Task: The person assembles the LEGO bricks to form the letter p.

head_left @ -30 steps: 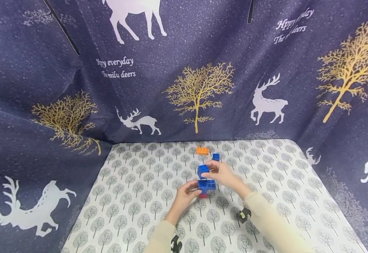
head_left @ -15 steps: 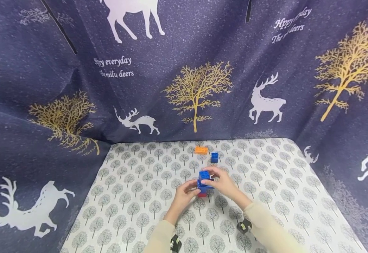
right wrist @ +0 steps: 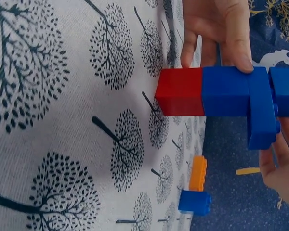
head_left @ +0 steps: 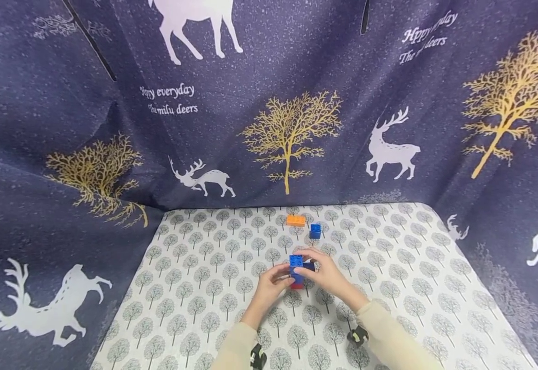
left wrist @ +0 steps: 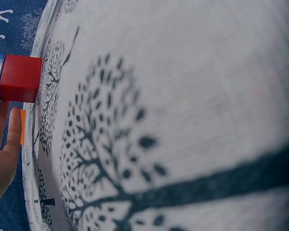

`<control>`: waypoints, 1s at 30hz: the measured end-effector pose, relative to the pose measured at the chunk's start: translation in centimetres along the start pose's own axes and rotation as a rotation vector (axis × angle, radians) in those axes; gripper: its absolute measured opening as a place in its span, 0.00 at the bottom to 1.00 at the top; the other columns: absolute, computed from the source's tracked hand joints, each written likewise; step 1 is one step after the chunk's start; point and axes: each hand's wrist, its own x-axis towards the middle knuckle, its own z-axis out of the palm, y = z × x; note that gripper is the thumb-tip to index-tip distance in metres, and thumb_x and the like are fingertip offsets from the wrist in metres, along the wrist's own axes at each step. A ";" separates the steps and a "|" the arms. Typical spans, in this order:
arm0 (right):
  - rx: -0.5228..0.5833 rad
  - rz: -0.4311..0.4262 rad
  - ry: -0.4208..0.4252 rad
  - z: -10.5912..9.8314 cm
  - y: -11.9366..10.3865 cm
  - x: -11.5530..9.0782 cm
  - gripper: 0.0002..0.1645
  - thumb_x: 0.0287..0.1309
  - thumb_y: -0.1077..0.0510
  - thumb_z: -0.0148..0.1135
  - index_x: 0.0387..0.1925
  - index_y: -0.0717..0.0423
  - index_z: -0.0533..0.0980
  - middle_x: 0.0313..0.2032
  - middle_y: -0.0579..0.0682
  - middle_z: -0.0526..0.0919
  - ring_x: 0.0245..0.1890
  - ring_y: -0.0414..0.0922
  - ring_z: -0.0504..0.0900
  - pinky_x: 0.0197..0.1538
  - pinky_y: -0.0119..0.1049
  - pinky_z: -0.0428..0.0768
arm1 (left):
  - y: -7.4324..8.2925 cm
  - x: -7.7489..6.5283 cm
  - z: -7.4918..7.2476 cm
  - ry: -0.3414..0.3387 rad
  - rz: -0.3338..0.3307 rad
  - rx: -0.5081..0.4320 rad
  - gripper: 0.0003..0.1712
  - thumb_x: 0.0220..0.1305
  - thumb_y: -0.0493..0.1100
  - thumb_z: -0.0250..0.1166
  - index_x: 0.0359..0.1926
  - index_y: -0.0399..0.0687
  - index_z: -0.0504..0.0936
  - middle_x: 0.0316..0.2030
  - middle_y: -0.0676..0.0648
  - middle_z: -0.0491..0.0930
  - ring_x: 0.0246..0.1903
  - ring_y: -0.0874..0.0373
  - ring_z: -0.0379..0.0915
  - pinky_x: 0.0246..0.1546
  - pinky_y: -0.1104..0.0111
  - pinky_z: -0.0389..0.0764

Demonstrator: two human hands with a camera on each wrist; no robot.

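Observation:
A stack of toy building bricks stands on the cloth. At its bottom is a red brick (right wrist: 180,92), with a blue brick (right wrist: 225,91) above it. Across that lies a longer blue brick (right wrist: 261,120), jutting out to the right. My left hand (head_left: 270,285) holds the lower stack from the left, its thumb against the lower blue brick. My right hand (head_left: 326,272) pinches the top blue brick (head_left: 296,260) between thumb and fingers. In the right wrist view this brick looks slightly tilted on the long one; whether it is fully seated I cannot tell.
Behind the stack lie an orange brick (head_left: 296,220) and a small blue brick (head_left: 315,232), apart from each other. A tree-print cloth (head_left: 195,288) covers the table, and a dark deer-print curtain (head_left: 269,144) hangs at its far edge.
My right hand has lowered the top blue brick from above the long blue brick onto its left end. The left hand has stayed at the stack.

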 end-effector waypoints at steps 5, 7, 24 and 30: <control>0.003 -0.075 -0.045 -0.5 -0.5 -0.3 0.22 0.59 0.62 0.64 0.56 0.59 0.75 0.49 0.51 0.81 0.46 0.47 0.79 0.51 0.53 0.79 | 0.0 -0.1 0.1 0.005 0.005 0.023 0.23 0.59 0.35 0.67 0.55 0.37 0.77 0.52 0.38 0.80 0.53 0.45 0.76 0.51 0.68 0.80; 0.020 -0.094 -0.057 -0.8 -1.2 -0.3 0.21 0.60 0.66 0.61 0.55 0.64 0.74 0.50 0.56 0.81 0.46 0.52 0.79 0.50 0.57 0.78 | -0.1 -0.1 0.1 0.006 0.001 0.028 0.23 0.59 0.36 0.67 0.55 0.37 0.77 0.52 0.39 0.80 0.53 0.45 0.76 0.51 0.69 0.80; 0.145 0.018 -0.096 -1.7 -3.3 -0.1 0.20 0.60 0.65 0.62 0.53 0.68 0.74 0.53 0.62 0.79 0.52 0.61 0.76 0.57 0.66 0.70 | -0.2 0.0 0.2 0.004 -0.003 -0.036 0.24 0.59 0.35 0.67 0.57 0.35 0.75 0.53 0.35 0.78 0.54 0.40 0.74 0.51 0.70 0.79; 0.135 0.012 -0.071 -1.3 -2.4 -0.2 0.21 0.59 0.62 0.64 0.53 0.64 0.75 0.52 0.58 0.80 0.52 0.53 0.78 0.57 0.62 0.73 | -1.9 0.4 0.2 0.022 -0.015 -0.024 0.25 0.59 0.37 0.68 0.57 0.38 0.76 0.54 0.38 0.78 0.54 0.43 0.74 0.51 0.70 0.79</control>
